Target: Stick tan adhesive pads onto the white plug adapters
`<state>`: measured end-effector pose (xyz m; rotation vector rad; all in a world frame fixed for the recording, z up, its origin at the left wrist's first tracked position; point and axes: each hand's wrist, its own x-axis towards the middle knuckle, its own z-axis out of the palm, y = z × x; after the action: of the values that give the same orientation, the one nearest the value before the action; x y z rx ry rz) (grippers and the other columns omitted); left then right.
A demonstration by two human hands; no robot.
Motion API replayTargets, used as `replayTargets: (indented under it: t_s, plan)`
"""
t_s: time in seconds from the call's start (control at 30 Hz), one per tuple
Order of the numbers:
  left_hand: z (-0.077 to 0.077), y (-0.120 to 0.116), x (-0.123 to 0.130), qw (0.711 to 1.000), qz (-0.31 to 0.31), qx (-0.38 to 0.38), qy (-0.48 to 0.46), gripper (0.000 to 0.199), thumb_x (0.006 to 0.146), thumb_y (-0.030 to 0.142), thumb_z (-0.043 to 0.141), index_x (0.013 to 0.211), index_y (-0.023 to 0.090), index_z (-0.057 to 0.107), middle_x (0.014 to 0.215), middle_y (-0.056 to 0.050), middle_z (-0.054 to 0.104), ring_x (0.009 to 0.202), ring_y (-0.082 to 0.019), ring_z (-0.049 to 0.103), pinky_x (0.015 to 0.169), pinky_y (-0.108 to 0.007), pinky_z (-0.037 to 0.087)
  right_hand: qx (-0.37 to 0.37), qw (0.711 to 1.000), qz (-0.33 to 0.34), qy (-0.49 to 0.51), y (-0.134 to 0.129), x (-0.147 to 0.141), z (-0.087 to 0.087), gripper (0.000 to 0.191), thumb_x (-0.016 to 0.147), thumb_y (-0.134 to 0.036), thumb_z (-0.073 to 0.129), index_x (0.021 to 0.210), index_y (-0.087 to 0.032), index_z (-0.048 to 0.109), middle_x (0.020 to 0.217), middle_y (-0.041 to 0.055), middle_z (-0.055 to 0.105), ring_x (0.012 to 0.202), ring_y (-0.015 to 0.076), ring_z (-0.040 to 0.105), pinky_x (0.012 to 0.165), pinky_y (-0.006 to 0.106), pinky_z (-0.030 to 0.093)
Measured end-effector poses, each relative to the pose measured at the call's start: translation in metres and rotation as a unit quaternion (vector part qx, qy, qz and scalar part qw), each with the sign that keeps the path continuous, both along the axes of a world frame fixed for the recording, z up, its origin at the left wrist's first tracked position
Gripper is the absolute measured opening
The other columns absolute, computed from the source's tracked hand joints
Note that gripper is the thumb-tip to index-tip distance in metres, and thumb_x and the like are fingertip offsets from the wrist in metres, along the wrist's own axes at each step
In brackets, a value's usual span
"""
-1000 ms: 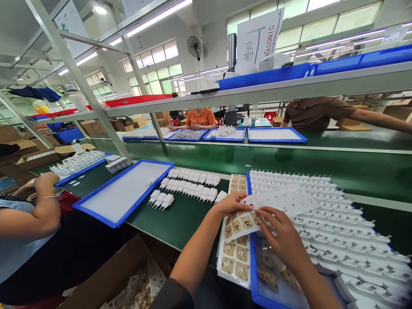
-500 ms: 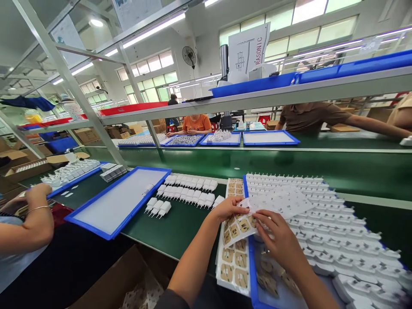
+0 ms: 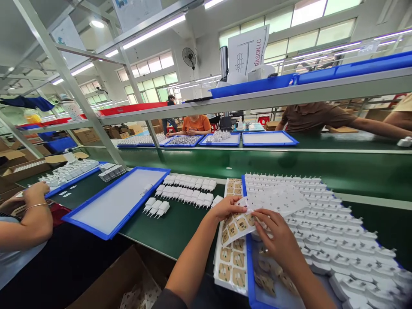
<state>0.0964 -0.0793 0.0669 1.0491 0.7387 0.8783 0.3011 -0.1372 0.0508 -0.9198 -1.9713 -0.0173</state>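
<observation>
My left hand (image 3: 229,208) pinches the upper edge of a sheet of tan square stickers (image 3: 236,227). At the same edge my right hand (image 3: 275,234) has its fingertips closed on the sheet, close to the left thumb. From between the hands a thin white printed film (image 3: 285,201) stretches off to the right, over rows of white plug housings (image 3: 341,240). Beneath the held sheet lies a stack of similar sticker sheets (image 3: 230,274). Some loose tan pieces (image 3: 265,283) rest in the blue-rimmed tray (image 3: 252,296) below my right hand.
White plug adapters (image 3: 185,193) stand in rows on the green bench. Left of them sits a blue-rimmed tray (image 3: 116,199). A co-worker's arm (image 3: 35,210) is at far left. A cardboard box (image 3: 128,274) holding crumpled film stands below the bench edge. A shelf (image 3: 257,94) crosses above.
Both hands keep their hold on the sheet with hardly any movement. The far end of the white film has shifted slightly left. The whole view has drifted a little.
</observation>
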Motion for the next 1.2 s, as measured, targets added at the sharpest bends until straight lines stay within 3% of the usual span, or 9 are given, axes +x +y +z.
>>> replayTargets:
  t_s: [0.37,0.77,0.93,1.2]
  plan:
    - [0.001,-0.005,-0.008,1.000,-0.024,-0.008,0.003,0.057,0.056,0.028,0.093,0.107,0.014,0.072,0.087,-0.005,0.077,0.071,-0.016,0.069,0.071,-0.024,0.052,-0.046,0.998,-0.030,0.022,-0.011,-0.001,0.016,0.023,0.098,-0.026,0.055,0.117,-0.024,0.068,0.111,0.0093,0.068,0.106,0.0255,0.064,0.093,0.045,0.054]
    - [0.002,-0.008,-0.004,0.999,-0.039,-0.006,0.011,0.057,0.051,0.033,0.095,0.100,0.013,0.073,0.082,-0.004,0.075,0.070,-0.016,0.068,0.072,-0.025,0.050,-0.024,1.000,-0.002,0.016,-0.008,-0.001,0.015,0.021,0.099,-0.025,0.054,0.111,-0.025,0.071,0.103,0.0081,0.066,0.097,0.0234,0.064,0.085,0.041,0.056]
    - [0.002,-0.007,-0.003,0.999,-0.050,0.002,0.016,0.058,0.049,0.031,0.096,0.099,0.012,0.074,0.081,-0.005,0.075,0.070,-0.017,0.068,0.073,-0.027,0.050,-0.019,1.000,0.009,0.001,-0.006,0.001,0.014,0.029,0.100,-0.023,0.049,0.122,-0.027,0.068,0.101,0.0077,0.066,0.094,0.0224,0.064,0.081,0.039,0.057]
    - [0.002,-0.006,-0.003,0.998,-0.054,0.010,0.009,0.059,0.048,0.032,0.095,0.100,0.013,0.074,0.082,-0.006,0.075,0.071,-0.017,0.068,0.073,-0.026,0.050,-0.004,1.000,0.013,0.009,-0.008,0.001,0.016,0.020,0.099,-0.022,0.052,0.108,-0.023,0.070,0.099,0.0072,0.066,0.092,0.0213,0.065,0.080,0.036,0.057]
